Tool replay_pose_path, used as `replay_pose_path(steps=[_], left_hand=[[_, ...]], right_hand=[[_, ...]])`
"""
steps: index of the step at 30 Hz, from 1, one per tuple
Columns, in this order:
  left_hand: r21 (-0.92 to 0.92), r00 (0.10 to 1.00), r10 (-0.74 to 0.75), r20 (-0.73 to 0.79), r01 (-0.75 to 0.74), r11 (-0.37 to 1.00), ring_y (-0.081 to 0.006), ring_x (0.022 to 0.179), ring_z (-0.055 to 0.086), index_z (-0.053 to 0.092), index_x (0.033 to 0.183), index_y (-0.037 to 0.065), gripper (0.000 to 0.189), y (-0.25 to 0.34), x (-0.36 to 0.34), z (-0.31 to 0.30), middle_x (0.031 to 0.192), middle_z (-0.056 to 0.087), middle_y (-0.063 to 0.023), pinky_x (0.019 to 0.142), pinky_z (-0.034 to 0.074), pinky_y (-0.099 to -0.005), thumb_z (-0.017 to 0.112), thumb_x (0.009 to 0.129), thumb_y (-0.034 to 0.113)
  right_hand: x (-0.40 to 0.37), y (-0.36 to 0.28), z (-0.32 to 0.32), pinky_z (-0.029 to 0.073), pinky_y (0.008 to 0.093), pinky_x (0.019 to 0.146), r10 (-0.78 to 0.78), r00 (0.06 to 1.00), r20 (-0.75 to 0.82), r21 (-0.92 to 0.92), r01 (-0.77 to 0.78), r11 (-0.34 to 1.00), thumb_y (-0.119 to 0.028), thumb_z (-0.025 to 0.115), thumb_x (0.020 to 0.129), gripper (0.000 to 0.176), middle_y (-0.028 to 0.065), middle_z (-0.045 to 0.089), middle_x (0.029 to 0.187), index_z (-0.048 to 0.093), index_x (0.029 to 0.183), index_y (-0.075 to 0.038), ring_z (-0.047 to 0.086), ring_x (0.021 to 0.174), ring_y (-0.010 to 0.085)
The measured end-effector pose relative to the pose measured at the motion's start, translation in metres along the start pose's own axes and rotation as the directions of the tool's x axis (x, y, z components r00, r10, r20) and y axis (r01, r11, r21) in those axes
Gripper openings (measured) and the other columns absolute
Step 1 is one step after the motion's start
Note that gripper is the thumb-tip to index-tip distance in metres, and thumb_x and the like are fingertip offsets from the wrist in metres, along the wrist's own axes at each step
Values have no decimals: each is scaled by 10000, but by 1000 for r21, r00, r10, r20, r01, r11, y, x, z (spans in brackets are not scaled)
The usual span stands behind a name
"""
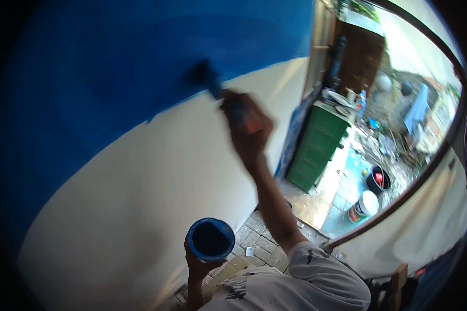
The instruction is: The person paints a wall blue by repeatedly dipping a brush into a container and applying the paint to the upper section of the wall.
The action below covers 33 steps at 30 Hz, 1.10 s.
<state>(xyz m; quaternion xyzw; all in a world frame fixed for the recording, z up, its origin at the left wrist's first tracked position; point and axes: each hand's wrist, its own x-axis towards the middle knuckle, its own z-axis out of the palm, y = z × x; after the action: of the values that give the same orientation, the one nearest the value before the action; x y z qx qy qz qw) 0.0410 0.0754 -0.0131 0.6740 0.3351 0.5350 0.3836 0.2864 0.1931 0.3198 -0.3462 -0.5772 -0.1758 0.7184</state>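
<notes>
My right hand (248, 122) is closed around the handle of a paintbrush (208, 80), raised in front of the wall. The brush's dark bristles overlap the blue painted area (114, 67), just above its lower border; hand and brush are blurred by motion. Low in the view, my left hand (196, 265) grips a small round tub of blue paint (211, 239) from the side and below. The tub's open top faces up, with blue smeared round its rim. Below the uneven blue border the wall (140, 186) is white.
A green cabinet (316, 147) with dishes on top stands right of the wall, by an opening. Beyond it are a white bucket (367, 203), a black bucket (378, 180) and scattered litter. Grey paving (259, 233) lies below. A wooden piece (398, 280) rises at lower right.
</notes>
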Motion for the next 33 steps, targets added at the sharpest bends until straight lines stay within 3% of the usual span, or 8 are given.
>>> replay_pose_path(steps=[4,7,12,18,20,27,30,33], left_hand=[[15,992,-106,69,106,994,-356,1319,588,311,1570,64,1394,-4,-5,-3,1447,564,-168,1123,484,-501,1085,450,363],[147,994,-48,103,32,989,-364,1335,568,287,1581,80,1398,-17,3,-8,1450,558,-171,1149,455,-516,1078,457,337],[159,991,-18,135,-4,987,-368,1359,549,279,1590,91,1414,-36,6,-13,1468,548,-163,1181,424,-529,1079,448,332],[-19,985,19,173,-16,1000,-348,1376,546,290,1592,91,1390,26,21,4,1490,538,-159,1191,437,-513,1074,467,320],[-86,984,54,168,-40,995,-342,1375,550,302,1587,86,1372,24,14,-5,1494,536,-161,1188,446,-505,1071,474,312],[26,996,-50,79,49,998,-281,1331,574,397,1556,79,1275,-14,-7,-34,1458,565,-110,1149,469,-470,1066,482,236],[20,997,-44,63,42,999,-311,1315,593,373,1550,60,1309,-17,-3,-35,1444,576,-145,1131,486,-484,1079,469,279],[-23,997,9,70,-8,1000,-326,1332,591,344,1546,59,1349,-1,10,-41,1460,569,-166,1137,488,-489,1091,451,310]], right_hand=[[-20,-68,21,610,310,587,-477,875,84,65,473,879,-111,764,906,329,118,708,918,682,1172,64,743,734,197],[-17,-82,26,583,282,527,-497,867,18,42,496,867,-111,756,939,227,105,707,898,701,1101,39,727,688,167],[6,-81,13,571,303,554,-202,979,27,470,166,867,-129,758,973,116,93,693,866,729,1015,-25,706,675,185],[7,-39,10,651,295,669,-11,994,109,475,-42,879,-81,797,934,124,119,774,982,760,1045,-39,784,791,210],[5,-9,-3,644,287,663,-201,979,22,253,189,949,-24,778,934,153,120,775,989,761,1084,2,781,802,215],[26,18,-27,608,257,603,139,983,-118,176,-118,977,-79,763,975,135,108,782,921,767,1062,24,762,761,159],[18,-7,-16,586,275,607,-191,970,-152,-147,169,975,-53,795,934,148,117,779,909,755,1061,12,754,729,159],[-19,-40,23,626,297,633,-379,925,-21,-52,377,925,-18,819,889,295,135,782,981,738,1171,10,783,785,207]])
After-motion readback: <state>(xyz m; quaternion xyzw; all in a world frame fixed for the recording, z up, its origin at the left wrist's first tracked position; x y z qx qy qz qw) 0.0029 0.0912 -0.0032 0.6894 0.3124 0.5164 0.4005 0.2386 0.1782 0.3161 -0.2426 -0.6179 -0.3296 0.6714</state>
